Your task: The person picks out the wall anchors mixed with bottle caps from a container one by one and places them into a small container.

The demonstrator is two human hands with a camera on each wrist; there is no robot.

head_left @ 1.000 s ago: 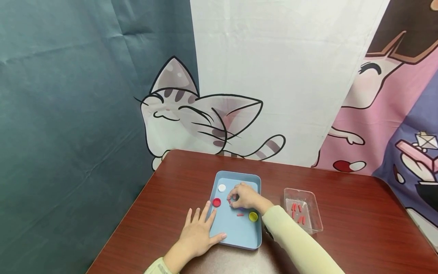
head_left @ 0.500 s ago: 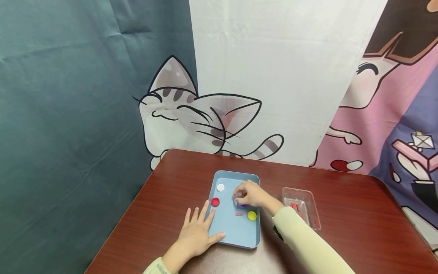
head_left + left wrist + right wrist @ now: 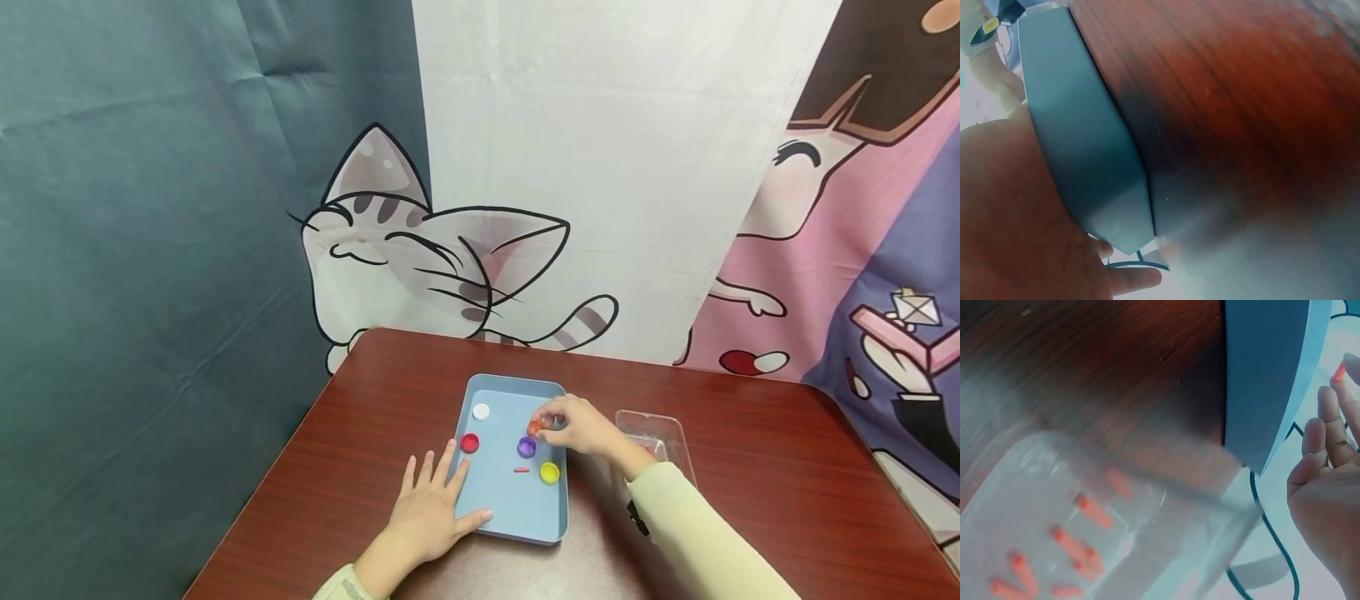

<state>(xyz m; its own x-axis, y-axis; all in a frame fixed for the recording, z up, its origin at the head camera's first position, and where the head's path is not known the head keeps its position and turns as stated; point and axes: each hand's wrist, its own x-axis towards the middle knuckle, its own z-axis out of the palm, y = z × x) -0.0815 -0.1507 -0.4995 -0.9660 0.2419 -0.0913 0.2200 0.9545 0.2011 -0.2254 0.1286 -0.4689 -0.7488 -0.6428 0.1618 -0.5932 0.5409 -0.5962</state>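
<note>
My right hand (image 3: 581, 427) is over the right side of the blue tray (image 3: 513, 512). Its thumb and index finger pinch a small red stick (image 3: 1339, 371), clearest in the right wrist view. Just by those fingertips is an orange cap (image 3: 535, 427), partly covered by the hand. Close to it lie a purple cap (image 3: 527, 447) and a yellow cap (image 3: 550, 473). Another red stick (image 3: 521, 470) lies flat on the tray floor. My left hand (image 3: 429, 510), fingers spread, rests at the tray's left edge, near a red cap (image 3: 469, 442).
A white cap (image 3: 481, 412) is at the tray's far left. Right of the tray, partly behind my right forearm, stands a clear plastic box (image 3: 1166, 531) holding several red sticks (image 3: 1093, 510). Everything stands on a brown wooden table (image 3: 337, 433) before printed curtains.
My right hand has moved rightward from the tray's middle, across the purple cap, to the orange cap. The purple cap is now uncovered. My left hand has stayed at the tray edge.
</note>
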